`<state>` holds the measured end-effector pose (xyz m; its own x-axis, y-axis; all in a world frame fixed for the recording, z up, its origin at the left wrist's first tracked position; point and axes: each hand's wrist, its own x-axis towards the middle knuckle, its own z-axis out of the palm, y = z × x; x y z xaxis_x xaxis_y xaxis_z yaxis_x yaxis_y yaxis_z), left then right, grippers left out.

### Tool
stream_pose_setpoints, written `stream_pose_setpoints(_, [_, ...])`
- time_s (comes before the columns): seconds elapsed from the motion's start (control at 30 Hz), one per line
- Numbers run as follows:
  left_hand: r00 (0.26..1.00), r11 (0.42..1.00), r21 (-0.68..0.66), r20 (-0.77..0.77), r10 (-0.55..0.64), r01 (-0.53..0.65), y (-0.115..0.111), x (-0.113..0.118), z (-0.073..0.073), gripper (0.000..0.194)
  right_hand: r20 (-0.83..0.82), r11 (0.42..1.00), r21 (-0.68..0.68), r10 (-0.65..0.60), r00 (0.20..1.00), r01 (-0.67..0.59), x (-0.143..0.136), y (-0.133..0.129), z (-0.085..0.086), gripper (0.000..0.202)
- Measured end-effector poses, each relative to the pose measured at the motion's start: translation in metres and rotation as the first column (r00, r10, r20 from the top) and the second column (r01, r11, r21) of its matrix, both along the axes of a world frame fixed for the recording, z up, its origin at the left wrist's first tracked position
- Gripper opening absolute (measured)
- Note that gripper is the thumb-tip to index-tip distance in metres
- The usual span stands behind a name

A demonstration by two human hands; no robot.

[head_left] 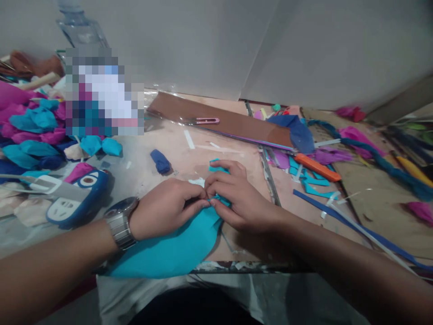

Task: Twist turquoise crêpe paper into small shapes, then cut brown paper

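Observation:
A large teal sheet (179, 248) with a curved edge lies under my hands and reaches over the table's front edge. My left hand (169, 205), with a metal watch on the wrist, pinches the sheet's upper end between thumb and forefinger. Right beside it, my right hand (233, 194) is closed on the same gathered end, its fingers curled over the teal material. The two hands' fingertips meet there. A small white scrap (197, 182) shows just behind the fingertips. A dark blue rolled piece (160, 161) sits beyond my left hand.
Blue power strip (79, 198) and teal and magenta pieces (37, 117) at left. Behind are a brown sheet (230, 124) with a pink cutter (208, 121) and a clear bottle (83, 31). Orange cutter (318, 167), blue strips and cardboard (379, 198) at right.

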<state>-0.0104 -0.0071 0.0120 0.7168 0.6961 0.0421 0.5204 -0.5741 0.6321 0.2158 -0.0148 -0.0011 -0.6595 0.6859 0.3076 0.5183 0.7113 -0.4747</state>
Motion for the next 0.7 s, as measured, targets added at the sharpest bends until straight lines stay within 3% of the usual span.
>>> stream_pose_setpoints(0.4, [0.999,0.999,-0.047,0.046,0.009,-0.007,-0.0012,-0.0013,-0.0001,0.025,-0.073,1.000,0.013,-0.013,0.997,0.014,0.0039,0.0042,-0.0038,0.008])
stream_pose_setpoints(0.7, [0.998,0.980,-0.197,0.053,0.038,-0.027,-0.0009,-0.0014,-0.0015,0.026,-0.087,1.000,0.026,-0.006,0.996,0.009,0.0044,0.0049,-0.0056,0.006])
